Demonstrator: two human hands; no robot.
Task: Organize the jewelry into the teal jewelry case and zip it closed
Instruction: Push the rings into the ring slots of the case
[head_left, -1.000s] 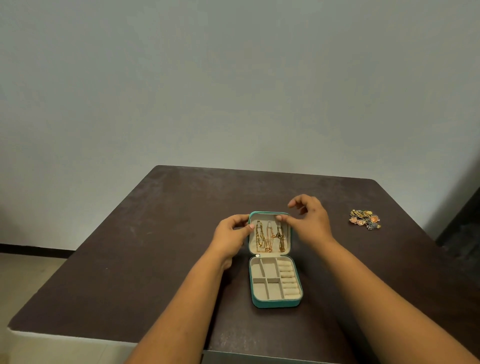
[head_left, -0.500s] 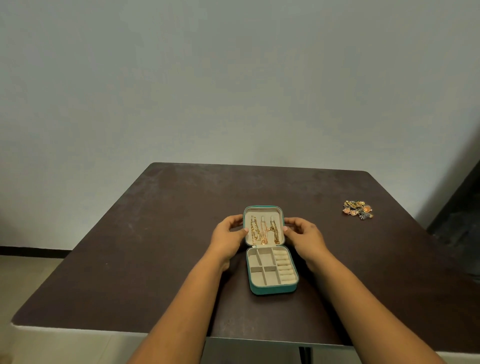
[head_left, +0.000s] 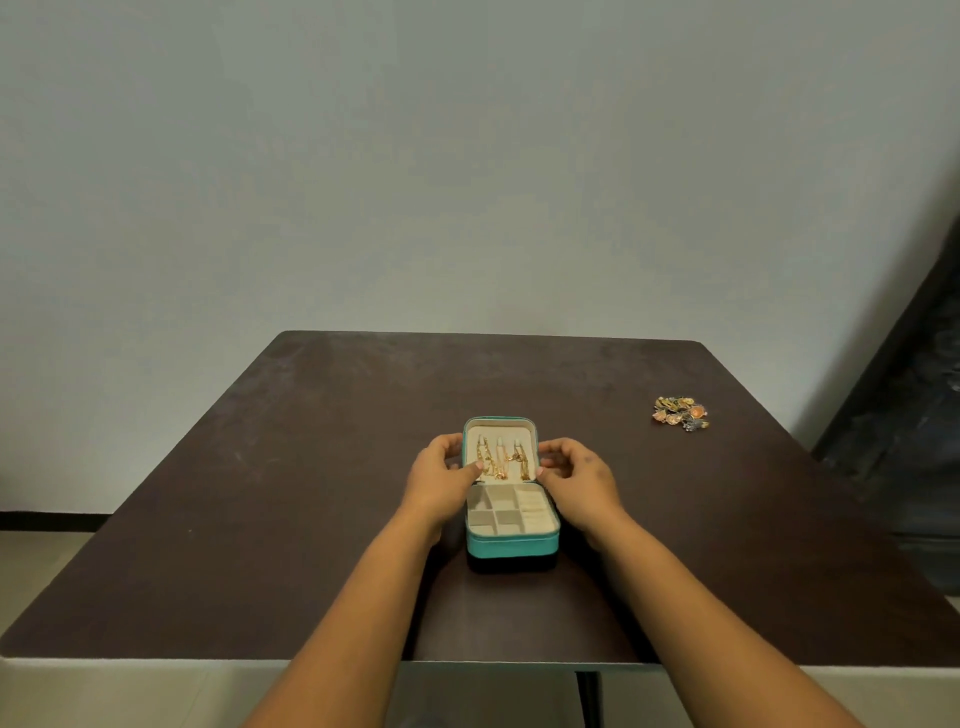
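Note:
The teal jewelry case (head_left: 511, 543) lies open at the middle of the dark table (head_left: 291, 467). Its lid (head_left: 500, 422) stands raised, with gold chains (head_left: 498, 460) hanging on the cream lining. The cream compartments in the base hold nothing I can see. My left hand (head_left: 439, 478) grips the lid's left edge, thumb on the inner rim. My right hand (head_left: 576, 478) grips the lid's right edge with curled fingers. A small heap of gold and coloured jewelry (head_left: 680, 413) lies on the table far to the right, apart from both hands.
A pale wall stands behind the table. A dark object (head_left: 914, 415) leans at the far right beside the table. The table's near edge (head_left: 363, 661) runs just below my forearms.
My right hand came down from above the lid to its right edge. The lid has tipped up more steeply. The camera view has shifted a little.

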